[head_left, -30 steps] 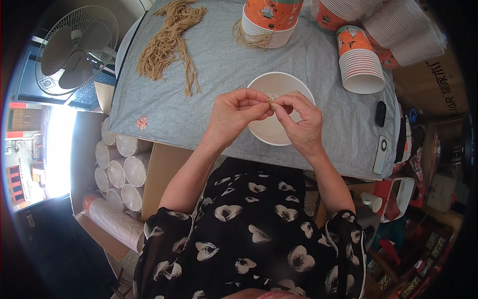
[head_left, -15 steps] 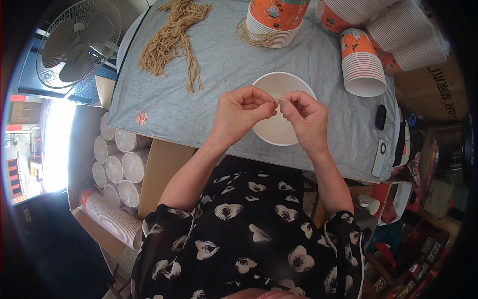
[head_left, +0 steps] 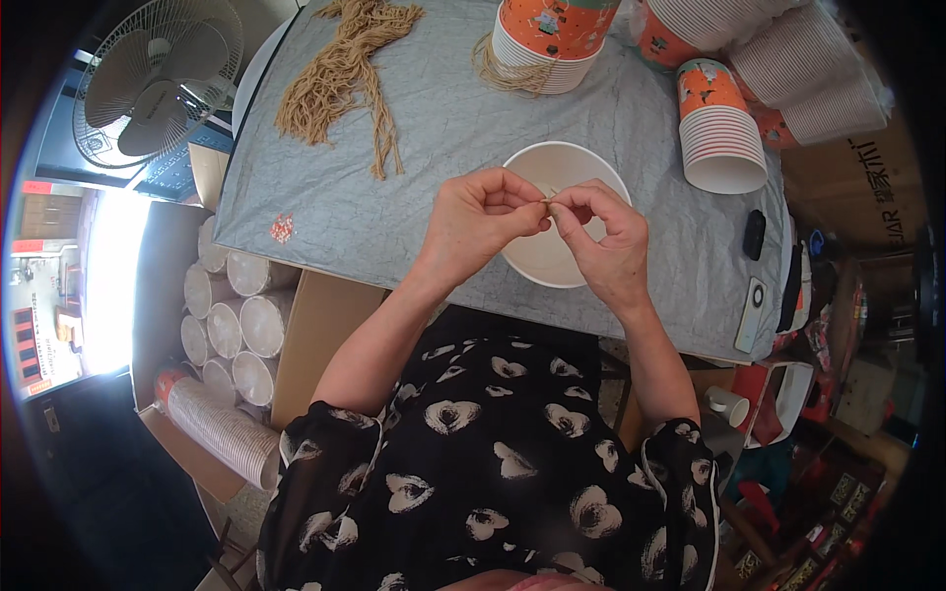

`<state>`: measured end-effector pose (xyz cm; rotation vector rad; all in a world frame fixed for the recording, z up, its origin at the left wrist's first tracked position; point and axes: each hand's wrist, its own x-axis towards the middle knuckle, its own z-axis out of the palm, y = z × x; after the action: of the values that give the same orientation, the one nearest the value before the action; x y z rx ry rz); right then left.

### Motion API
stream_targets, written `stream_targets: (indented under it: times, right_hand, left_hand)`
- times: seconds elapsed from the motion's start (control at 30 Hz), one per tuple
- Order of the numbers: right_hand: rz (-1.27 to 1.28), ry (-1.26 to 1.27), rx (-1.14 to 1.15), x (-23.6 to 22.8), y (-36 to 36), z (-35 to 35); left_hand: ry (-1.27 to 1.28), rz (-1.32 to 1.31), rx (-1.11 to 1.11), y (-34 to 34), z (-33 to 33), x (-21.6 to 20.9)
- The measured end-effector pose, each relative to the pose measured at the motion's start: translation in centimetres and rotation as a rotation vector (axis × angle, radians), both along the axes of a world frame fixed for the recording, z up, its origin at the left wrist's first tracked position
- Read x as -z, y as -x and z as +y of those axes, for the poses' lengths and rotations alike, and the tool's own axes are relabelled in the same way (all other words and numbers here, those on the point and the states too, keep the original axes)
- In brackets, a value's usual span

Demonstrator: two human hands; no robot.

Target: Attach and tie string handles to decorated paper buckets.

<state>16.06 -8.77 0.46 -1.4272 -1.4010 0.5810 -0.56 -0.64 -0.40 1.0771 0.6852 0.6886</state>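
Note:
Above a white paper bucket (head_left: 544, 264), my left hand (head_left: 475, 225) and my right hand (head_left: 613, 244) meet, fingertips pinched together. Both pinch a short bit of tan cord (head_left: 549, 199), most of it hidden by the fingers. The bucket stands mouth up at the near edge of the grey-covered table (head_left: 434, 128). A bundle of tan cords (head_left: 340, 98) lies at the far left. Behind the bucket is a stack of orange-patterned paper buckets (head_left: 547, 69) with a loose cord loop (head_left: 507, 74) against its side.
On the right lie more stacked buckets (head_left: 722, 148), a black object (head_left: 754, 234) and a pale device (head_left: 751, 313). Small red and white bits (head_left: 282, 229) sit at the left. A box of wrapped bucket stacks (head_left: 225, 330) and a fan (head_left: 158, 84) stand beyond the table's left side.
My right hand's fingertips have drawn in closer to the left's and tightened on the cord. The left hand has barely moved.

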Motion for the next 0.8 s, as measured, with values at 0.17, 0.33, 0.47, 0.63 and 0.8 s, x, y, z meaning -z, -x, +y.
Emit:
stream_targets:
  times: [0.17, 0.33, 0.47, 0.63, 0.8]
  right_hand:
    - [0.101, 0.058, 0.024, 0.5, 0.1, -0.1]
    - [0.368, 0.17, 0.019, 0.2, 0.2, -0.1]
    - [0.479, 0.235, 0.002, -0.1, -0.1, -0.1]
    - [0.476, 0.222, -0.01, 0.5, -0.4, -0.1]
    - [0.638, 0.31, -0.008, -0.1, -1.1, 0.2]
  left_hand:
    - [-0.01, 0.012, -0.014, -0.2, -0.2, 0.0]
    - [-0.169, 0.08, -0.056, -0.4, -0.7, 0.2]
    - [-0.216, 0.123, -0.047, -0.3, -0.8, -0.2]
    - [-0.178, 0.081, -0.03, -0.2, -0.6, 0.4]
    - [-0.036, 0.07, 0.043, 0.4, 0.0, -0.5]
